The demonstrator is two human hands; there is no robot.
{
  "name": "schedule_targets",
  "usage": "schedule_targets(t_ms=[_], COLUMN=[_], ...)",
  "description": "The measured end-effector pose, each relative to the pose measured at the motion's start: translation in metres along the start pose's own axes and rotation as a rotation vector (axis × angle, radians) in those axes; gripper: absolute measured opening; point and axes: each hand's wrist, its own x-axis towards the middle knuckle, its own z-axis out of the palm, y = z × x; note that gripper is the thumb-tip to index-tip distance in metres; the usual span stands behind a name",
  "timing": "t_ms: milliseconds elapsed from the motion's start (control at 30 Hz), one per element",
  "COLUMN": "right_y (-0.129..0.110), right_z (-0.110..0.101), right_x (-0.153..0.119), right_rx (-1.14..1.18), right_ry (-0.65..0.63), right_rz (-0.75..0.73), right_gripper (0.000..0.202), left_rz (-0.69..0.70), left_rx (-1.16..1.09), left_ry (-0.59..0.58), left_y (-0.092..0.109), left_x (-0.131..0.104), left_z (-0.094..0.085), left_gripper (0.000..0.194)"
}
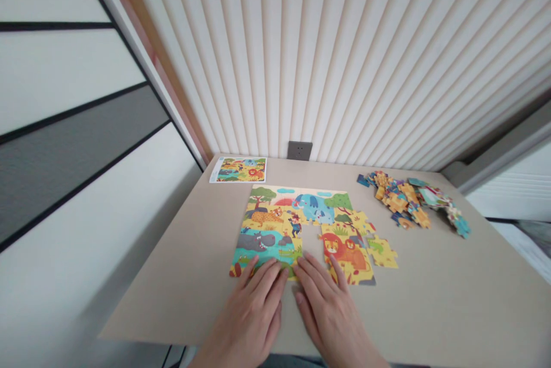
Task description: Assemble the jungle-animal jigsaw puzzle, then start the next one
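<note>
A partly joined jigsaw puzzle [262, 240] with a hippo, a leopard and elephants lies on the table. My left hand [252, 310] rests flat at its lower edge, fingers stretched over the bottom pieces. Beside it, my right hand [328, 308] lies with fingers extended, its tips touching the lower edge near the gap. To the right of that gap is the lion section [348, 254], which joins the rest along the top. A yellow crocodile piece [382, 251] sits against the right side. What is under my fingertips is hidden.
A small reference picture [243, 169] lies at the table's back left. Several loose puzzle pieces [396, 200] are heaped at the back right. A ribbed white panel [275, 58] with a dark socket [300, 151] stands behind the table [185, 276].
</note>
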Motion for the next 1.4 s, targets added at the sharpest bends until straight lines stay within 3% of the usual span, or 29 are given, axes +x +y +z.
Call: schedule_targets(t_ms=[167, 300, 433, 600, 800, 1000, 1167, 1267, 1400], right_y=[0.015, 0.068, 0.125, 0.157, 0.177, 0.187, 0.185, 0.165, 0.112], right_z=[-0.012, -0.027, -0.039, -0.043, -0.033, -0.021, -0.026, -0.033, -0.035], right_x=[-0.013, -0.046, -0.067, -0.041, -0.001, -0.002, -0.001, 0.000, -0.004], right_rx=[-0.023, -0.165, -0.290, -0.218, -0.132, -0.136, -0.137, -0.094, 0.017], right_ry=[-0.023, 0.091, 0.069, -0.044, -0.117, -0.079, -0.059, -0.019, -0.024], right_rz=[0.034, 0.308, 0.457, 0.415, 0.515, 0.539, 0.572, 0.559, 0.416], right_gripper=[0.042, 0.038, 0.042, 0.049, 0.058, 0.049, 0.057, 0.059, 0.050], left_rz=[0.025, -0.135, -0.246, -0.255, -0.261, -0.273, -0.265, -0.264, -0.279], left_rx=[0.156, 0.159, 0.115, 0.056, 0.047, 0.033, 0.018, 0.018, 0.005], left_ry=[0.044, 0.117, 0.127, 0.123, 0.117, 0.101, 0.102, 0.102, 0.105], left_y=[-0.023, -0.067, -0.100, -0.109, -0.111, -0.113, -0.113, -0.113, -0.110], left_x=[-0.022, -0.049, -0.067, -0.069, -0.073, -0.076, -0.075, -0.074, -0.072], left_z=[0.001, 0.005, 0.014, 0.022, 0.030, 0.033, 0.031, 0.030, 0.027], left_gripper=[0.057, 0.049, 0.045, 0.045, 0.050, 0.050, 0.050, 0.050, 0.048])
